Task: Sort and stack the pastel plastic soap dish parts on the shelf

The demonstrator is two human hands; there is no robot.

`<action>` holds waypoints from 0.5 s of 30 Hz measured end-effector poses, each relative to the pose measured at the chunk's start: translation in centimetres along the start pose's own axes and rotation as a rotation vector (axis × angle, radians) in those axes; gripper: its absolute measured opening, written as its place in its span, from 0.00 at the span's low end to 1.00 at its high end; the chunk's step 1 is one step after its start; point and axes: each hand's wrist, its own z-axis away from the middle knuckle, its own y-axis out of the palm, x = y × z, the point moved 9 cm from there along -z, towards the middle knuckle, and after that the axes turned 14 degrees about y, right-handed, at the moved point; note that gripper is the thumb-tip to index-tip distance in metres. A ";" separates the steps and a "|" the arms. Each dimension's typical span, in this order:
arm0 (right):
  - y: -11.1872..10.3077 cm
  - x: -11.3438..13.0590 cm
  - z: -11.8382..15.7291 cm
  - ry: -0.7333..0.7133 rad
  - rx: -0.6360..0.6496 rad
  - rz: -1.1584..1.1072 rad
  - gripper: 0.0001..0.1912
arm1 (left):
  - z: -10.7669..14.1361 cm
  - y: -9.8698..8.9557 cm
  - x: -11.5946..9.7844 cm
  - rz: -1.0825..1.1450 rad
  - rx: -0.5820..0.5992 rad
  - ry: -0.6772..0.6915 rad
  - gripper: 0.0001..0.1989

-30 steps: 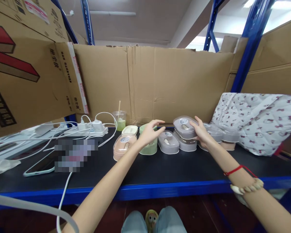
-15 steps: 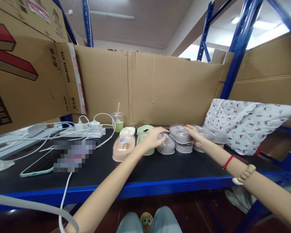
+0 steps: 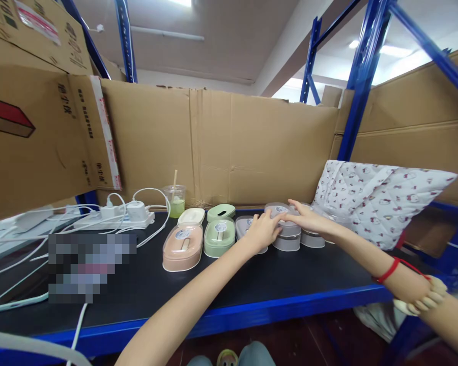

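Two grey oval boxes with clear lids are stacked near the middle right; the upper grey box (image 3: 280,207) carries a round label. My left hand (image 3: 265,231) has its curved fingers at the left and front of that upper box, partly covering another grey box (image 3: 244,223). From the right, my right hand (image 3: 307,219) reaches across the same upper box, with its thumb and fingers on it. Both hands meet closely at its front, and their exact contact is partly hidden. Beneath it sits the lower grey box (image 3: 287,242).
To the left are a peach box (image 3: 183,249), a green box (image 3: 219,238), a slotted green lid (image 3: 221,211), a white piece (image 3: 191,216) and a drink cup (image 3: 177,203). More grey boxes (image 3: 313,239) and a quilted bag (image 3: 374,203) stand right. Cables and a power strip (image 3: 114,218) lie left.
My left hand has moved right from the green box to the upper grey box. My right hand has shifted over that box's front. The view has moved slightly.
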 end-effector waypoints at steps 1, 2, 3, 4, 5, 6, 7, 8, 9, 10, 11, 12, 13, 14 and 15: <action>-0.1 0.8 0.0 -0.051 -0.023 0.071 0.35 | -0.1 0.0 -0.1 -0.007 0.006 0.005 0.24; -0.2 1.7 0.1 -0.118 -0.056 0.114 0.32 | -0.1 -0.2 -0.1 0.000 0.008 0.009 0.25; -0.3 2.9 0.3 -0.195 -0.102 0.138 0.29 | -0.1 -0.5 0.3 0.015 0.009 -0.007 0.27; -0.3 4.0 0.5 -0.259 -0.145 0.143 0.28 | 0.0 -1.0 1.1 0.035 0.010 -0.045 0.29; -0.2 5.0 0.6 -0.311 -0.178 0.136 0.27 | 0.2 -1.5 2.2 0.053 0.013 -0.099 0.31; 0.2 5.9 0.7 -0.345 -0.204 0.125 0.27 | 0.9 -2.1 4.2 0.061 0.029 -0.216 0.33; 0.8 6.8 0.8 -0.364 -0.216 0.120 0.27 | 1.7 -2.7 6.2 0.058 0.053 -0.314 0.30; 1.8 7.7 0.7 -0.377 -0.208 0.133 0.28 | 2.8 -3.4 8.3 0.051 0.078 -0.403 0.27; 3.1 8.5 0.6 -0.381 -0.184 0.165 0.28 | 4.2 -3.9 10.6 0.046 0.111 -0.506 0.24; 4.9 9.3 0.5 -0.393 -0.132 0.211 0.27 | 5.9 -4.4 12.8 0.039 0.141 -0.617 0.22; 7.1 10.2 0.5 -0.416 -0.046 0.286 0.26 | 7.7 -4.9 14.8 0.027 0.154 -0.715 0.22; 9.1 11.0 0.4 -0.427 0.021 0.323 0.23 | 9.5 -5.2 16.6 0.021 0.170 -0.810 0.21; 10.8 11.8 0.4 -0.428 0.066 0.349 0.21 | 11.2 -5.3 18.0 0.029 0.191 -0.892 0.20; 12.4 12.4 0.2 -0.419 0.102 0.379 0.20 | 12.7 -5.3 19.1 0.030 0.196 -0.950 0.20; 13.8 13.0 0.0 -0.402 0.127 0.407 0.19 | 13.7 -5.4 19.9 0.035 0.181 -0.978 0.20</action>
